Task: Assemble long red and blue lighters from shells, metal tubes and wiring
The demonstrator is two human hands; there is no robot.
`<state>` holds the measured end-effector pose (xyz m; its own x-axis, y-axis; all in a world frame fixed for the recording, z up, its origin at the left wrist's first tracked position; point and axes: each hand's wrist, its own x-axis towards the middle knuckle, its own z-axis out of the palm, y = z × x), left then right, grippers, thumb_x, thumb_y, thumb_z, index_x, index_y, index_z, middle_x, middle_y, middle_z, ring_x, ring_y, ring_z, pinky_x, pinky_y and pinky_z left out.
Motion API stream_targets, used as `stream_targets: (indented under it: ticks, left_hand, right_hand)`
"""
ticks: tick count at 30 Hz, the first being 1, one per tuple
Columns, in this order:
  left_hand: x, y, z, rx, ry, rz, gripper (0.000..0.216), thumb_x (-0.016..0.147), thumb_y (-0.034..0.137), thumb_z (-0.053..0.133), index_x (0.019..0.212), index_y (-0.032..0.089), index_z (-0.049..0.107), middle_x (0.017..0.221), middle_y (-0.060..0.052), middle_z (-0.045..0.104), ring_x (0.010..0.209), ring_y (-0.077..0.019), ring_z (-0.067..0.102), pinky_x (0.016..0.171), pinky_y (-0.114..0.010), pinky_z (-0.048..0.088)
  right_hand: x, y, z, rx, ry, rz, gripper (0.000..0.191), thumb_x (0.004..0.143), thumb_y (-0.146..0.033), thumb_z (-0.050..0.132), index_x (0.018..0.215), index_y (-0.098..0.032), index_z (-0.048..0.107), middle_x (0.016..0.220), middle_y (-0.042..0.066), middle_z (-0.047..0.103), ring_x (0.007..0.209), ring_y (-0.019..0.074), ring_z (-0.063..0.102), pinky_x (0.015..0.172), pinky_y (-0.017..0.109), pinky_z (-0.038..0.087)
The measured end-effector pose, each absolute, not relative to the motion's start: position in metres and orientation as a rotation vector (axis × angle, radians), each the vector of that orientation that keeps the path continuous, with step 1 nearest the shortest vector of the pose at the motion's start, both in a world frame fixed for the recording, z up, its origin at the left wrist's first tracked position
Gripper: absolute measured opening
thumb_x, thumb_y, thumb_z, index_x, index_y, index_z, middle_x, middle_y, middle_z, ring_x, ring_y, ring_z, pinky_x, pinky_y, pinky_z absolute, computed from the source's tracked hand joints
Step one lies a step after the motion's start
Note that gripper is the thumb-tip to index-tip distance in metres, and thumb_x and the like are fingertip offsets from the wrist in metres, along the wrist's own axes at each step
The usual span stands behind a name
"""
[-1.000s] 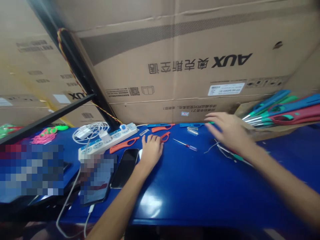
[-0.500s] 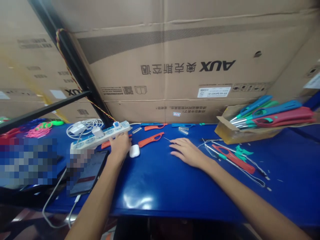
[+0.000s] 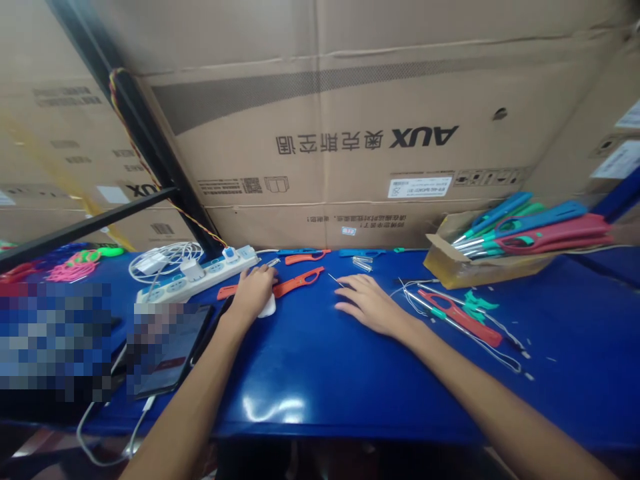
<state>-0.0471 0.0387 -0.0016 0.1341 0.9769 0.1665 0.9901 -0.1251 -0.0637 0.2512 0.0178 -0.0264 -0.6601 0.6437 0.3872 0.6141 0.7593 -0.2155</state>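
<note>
My left hand (image 3: 254, 291) reaches over the far left part of the blue table, fingers loosely extended beside small metal pieces (image 3: 273, 262). It partly covers a white rounded case (image 3: 269, 307) and lies between two orange plastic lighter halves, one to its right (image 3: 301, 283), the other to its left (image 3: 227, 292). My right hand (image 3: 369, 305) rests on the table with fingers spread and thumb apart. A thin metal wire (image 3: 334, 280) shows at its fingertips; whether it is gripped or just lying there is unclear. Near the right forearm lies a red lighter half (image 3: 463, 319) with metal tubes.
An open cardboard box (image 3: 480, 270) at the right holds several long lighters. Green plastic bits (image 3: 481, 305) lie in front of it. A white power strip (image 3: 200, 277) with cables stands left, above a tablet (image 3: 175, 360). Large cartons (image 3: 325, 87) wall off the back.
My left hand has moved right and away from me, from the power strip's edge to between the orange halves, now partly over the white case. My right hand stays in place. The view shifts slightly.
</note>
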Motion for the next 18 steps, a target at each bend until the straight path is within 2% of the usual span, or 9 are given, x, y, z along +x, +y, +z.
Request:
stream_targets:
  ticks: [3,7,13,16,18]
  left_hand:
    - [-0.047,0.042,-0.001,-2.28,-1.916,-0.166,0.036,0.096,0.015,0.041,0.12,0.018,0.068,0.123,-0.013,0.071,0.118,-0.0297,0.062,0.108,-0.043,0.037]
    - [-0.059,0.039,0.007,-2.316,-1.93,-0.203,0.033,0.095,0.021,0.046,0.12,0.019,0.068,0.127,-0.013,0.068,0.117,-0.0292,0.063,0.098,-0.037,0.045]
    - [-0.077,0.032,0.012,-2.385,-2.036,-0.24,0.017,0.085,0.026,0.058,0.089,0.023,0.075,0.097,-0.007,0.077,0.094,-0.0284,0.072,0.079,-0.032,0.05]
    - [-0.072,0.035,0.008,-2.394,-2.086,-0.293,0.011,0.082,0.024,0.062,0.084,0.023,0.073,0.089,-0.007,0.078,0.087,-0.0278,0.073,0.073,-0.032,0.05]
    - [-0.066,0.038,0.005,-2.416,-2.082,-0.356,0.007,0.08,0.022,0.064,0.084,0.022,0.071,0.085,-0.006,0.078,0.086,-0.0282,0.073,0.075,-0.033,0.05]
  right_hand:
    - [0.251,0.019,-0.029,-0.969,-2.487,0.098,0.039,0.102,-0.046,0.047,0.122,-0.022,0.07,0.138,0.012,0.061,0.131,0.0292,0.052,0.11,0.051,0.042]
    - [0.25,0.019,-0.029,-0.995,-2.466,0.123,0.038,0.103,-0.045,0.046,0.12,-0.022,0.071,0.137,0.012,0.062,0.131,0.0285,0.053,0.11,0.05,0.043]
    - [0.248,0.017,-0.023,-1.006,-2.457,0.148,0.036,0.103,-0.043,0.046,0.118,-0.023,0.072,0.138,0.012,0.061,0.132,0.0278,0.052,0.111,0.051,0.041]
    - [0.249,0.018,-0.023,-1.0,-2.455,0.159,0.035,0.103,-0.042,0.048,0.115,-0.022,0.073,0.135,0.012,0.062,0.131,0.0278,0.053,0.11,0.049,0.042]
    - [0.249,0.018,-0.024,-0.991,-2.449,0.165,0.033,0.102,-0.041,0.05,0.113,-0.022,0.074,0.135,0.012,0.063,0.131,0.0282,0.054,0.11,0.05,0.043]
